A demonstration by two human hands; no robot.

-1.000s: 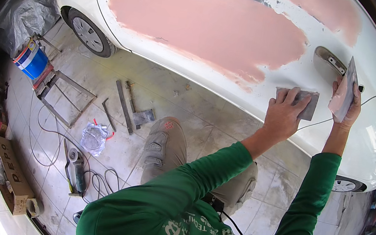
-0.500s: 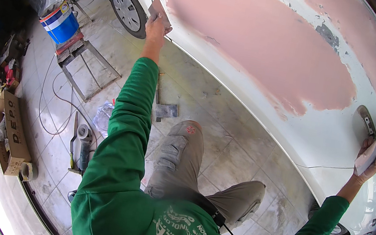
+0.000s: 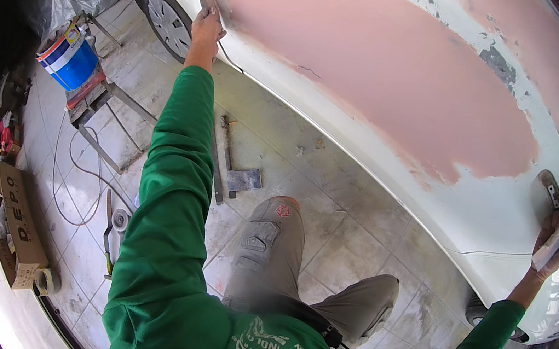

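Observation:
My left hand (image 3: pixel 207 27) is closed on a flat, thin putty spreader (image 3: pixel 214 0) at the far left of a white car door (image 3: pixel 292 87). The blade's edge appears to meet the door by the left end of a large pink filler patch (image 3: pixel 380 67). Far to the right, my right hand (image 3: pixel 553 248) grips a flat pale plate (image 3: pixel 552 245), seen nearly edge-on. That hand is close to the door handle area (image 3: pixel 550 191), and whether it touches the car I cannot tell.
A blue paint bucket (image 3: pixel 72 62) stands on a metal step stand (image 3: pixel 106 114) at left. On the tiled floor lie a grey sanding block (image 3: pixel 244 179), a power tool (image 3: pixel 120 221) with a hose, and a cardboard box (image 3: pixel 21 231). A wheel (image 3: pixel 166 21) sits beyond my left hand.
The view has shifted, with the car's front and the bucket now further left. The spreader has turned in my left hand against the door. The plate in my right hand has tilted to nearly edge-on.

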